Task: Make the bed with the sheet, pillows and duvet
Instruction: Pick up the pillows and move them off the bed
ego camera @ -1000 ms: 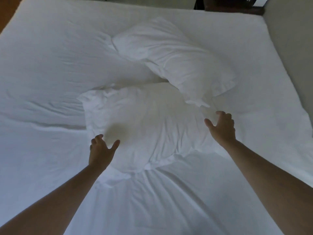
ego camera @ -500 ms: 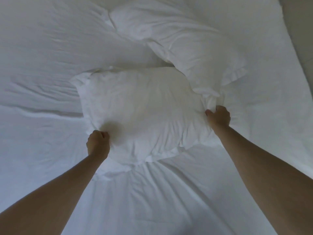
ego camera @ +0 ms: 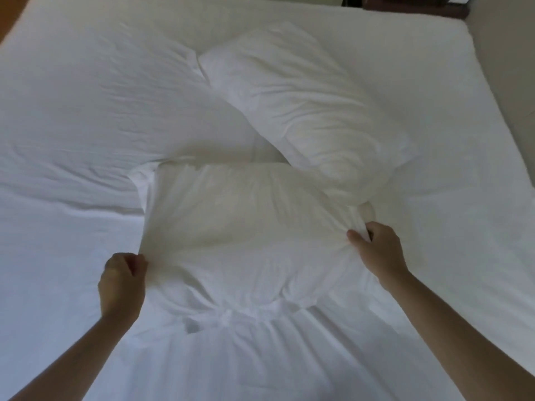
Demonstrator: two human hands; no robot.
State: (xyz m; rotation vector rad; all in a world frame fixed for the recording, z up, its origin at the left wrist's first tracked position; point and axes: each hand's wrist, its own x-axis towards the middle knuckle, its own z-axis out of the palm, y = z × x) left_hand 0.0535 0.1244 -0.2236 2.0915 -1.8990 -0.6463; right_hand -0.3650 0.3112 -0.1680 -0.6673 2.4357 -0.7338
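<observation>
Two white pillows lie on the white sheet [ego camera: 86, 117] that covers the bed. The near pillow [ego camera: 240, 235] is in the middle, its near part raised off the sheet. My left hand [ego camera: 123, 280] grips its left edge in a fist. My right hand [ego camera: 376, 250] pinches bunched fabric at its right corner. The far pillow [ego camera: 301, 108] lies diagonally behind it, its lower end overlapping the near pillow's right corner. No duvet is in view.
The sheet is creased, with gathered folds [ego camera: 231, 319] just below the near pillow. The bed's right edge [ego camera: 492, 117] borders a grey floor. A dark piece of furniture [ego camera: 414, 7] stands past the far edge. A strip of wooden floor [ego camera: 11, 13] shows top left.
Both hands went from open above the pillow to gripping its two sides. The pillow's near part has since come up off the sheet toward me.
</observation>
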